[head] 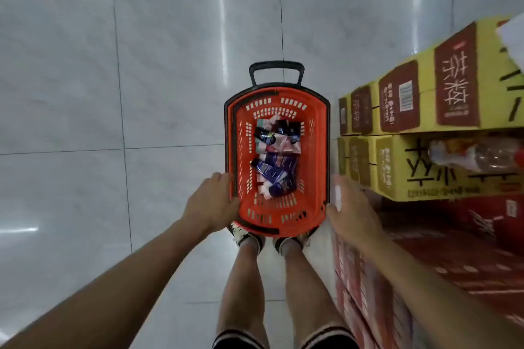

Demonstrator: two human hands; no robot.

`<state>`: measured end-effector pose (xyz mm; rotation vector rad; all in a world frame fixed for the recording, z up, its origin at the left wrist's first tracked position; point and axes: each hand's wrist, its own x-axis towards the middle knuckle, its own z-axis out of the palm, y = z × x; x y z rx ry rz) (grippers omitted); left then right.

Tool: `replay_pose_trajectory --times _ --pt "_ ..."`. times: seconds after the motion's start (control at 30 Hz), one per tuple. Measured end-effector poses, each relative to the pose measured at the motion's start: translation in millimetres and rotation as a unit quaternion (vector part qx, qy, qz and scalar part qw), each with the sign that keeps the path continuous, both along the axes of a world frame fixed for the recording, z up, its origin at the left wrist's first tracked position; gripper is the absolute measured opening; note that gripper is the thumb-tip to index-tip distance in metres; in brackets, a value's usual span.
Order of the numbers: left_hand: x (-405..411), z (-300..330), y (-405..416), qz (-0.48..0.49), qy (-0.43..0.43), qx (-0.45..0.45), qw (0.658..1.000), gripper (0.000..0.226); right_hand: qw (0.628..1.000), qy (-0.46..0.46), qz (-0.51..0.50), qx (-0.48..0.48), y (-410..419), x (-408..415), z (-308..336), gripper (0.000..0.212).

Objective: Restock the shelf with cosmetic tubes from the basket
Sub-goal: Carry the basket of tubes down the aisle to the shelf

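Note:
An orange plastic basket [314,167] with a black rim and a black pull handle [276,66] stands on the floor in front of my feet. Several cosmetic tubes [276,159], dark blue, pink and white, lie heaped in its bottom. My left hand [212,202] grips the basket's left rim near the near corner. My right hand [351,207] hovers just right of the basket with straight fingers, blurred, holding nothing. No shelf is in view.
Stacked yellow cartons [425,127] with brown labels and red cartons [425,263] below them rise close on the right. A plastic bottle [476,156] lies on a yellow carton. Pale floor tiles [113,93] spread to the left and ahead.

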<state>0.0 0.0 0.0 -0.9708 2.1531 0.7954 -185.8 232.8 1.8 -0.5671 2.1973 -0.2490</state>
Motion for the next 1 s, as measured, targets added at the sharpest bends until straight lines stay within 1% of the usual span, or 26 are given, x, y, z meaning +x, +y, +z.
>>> replay_pose_trajectory --times 0.07,0.13,0.2,0.27,0.33,0.4,0.5,0.6,0.67,0.73,0.87,1.0 --pt "-4.3 -52.8 -2.5 0.033 -0.014 -0.018 0.999 0.054 1.0 0.011 -0.028 0.002 0.2 -7.8 -50.1 0.05" --pt "-12.3 -98.5 -7.2 0.069 -0.042 -0.034 0.996 0.059 0.997 0.015 -0.059 0.036 -1.2 -18.0 -101.8 0.053" --pt "-18.6 -142.5 -8.6 0.108 -0.041 -0.036 0.993 0.068 0.994 0.03 -0.092 0.045 -0.7 -22.3 -147.2 0.056" --pt "-22.8 -180.3 -11.8 0.161 -0.022 -0.04 0.986 0.078 0.991 0.02 -0.131 0.017 -3.0 -24.8 -182.8 0.056" --pt "-26.1 -213.2 -15.7 0.222 0.004 -0.043 0.974 0.076 0.983 -0.012 -0.184 -0.008 -8.3 -26.8 -213.3 0.059" --pt "-26.7 -238.4 -15.3 0.267 0.026 -0.051 0.962 0.066 0.974 -0.03 -0.226 -0.021 -14.9 -26.1 -238.0 0.05" --pt "-23.9 -258.4 -11.2 0.283 0.024 -0.071 0.956 0.059 0.967 0.018 -0.253 -0.029 -17.4 -22.3 -261.5 0.047" --pt "-24.3 -256.3 -11.7 0.28 0.021 -0.057 0.958 0.06 0.967 0.049 -0.249 0.005 -17.4 -22.9 -263.4 0.041" --pt "-24.4 -245.4 -14.5 0.28 0.024 -0.035 0.959 0.06 0.967 0.038 -0.249 0.028 -17.5 -24.9 -254.9 0.041" --pt "-24.1 -227.4 -17.6 0.275 0.019 -0.028 0.961 0.054 0.968 0.026 -0.249 0.028 -18.3 -28.2 -237.2 0.043" --pt "-16.3 -171.6 -21.2 0.256 -0.006 -0.024 0.966 0.042 0.968 0.019 -0.246 0.038 -17.7 -27.8 -174.0 0.039" --pt "-2.8 -88.6 -23.6 0.249 -0.022 0.0 0.968 0.044 0.97 0.004 -0.238 0.052 -11.8 -19.2 -87.3 0.041"
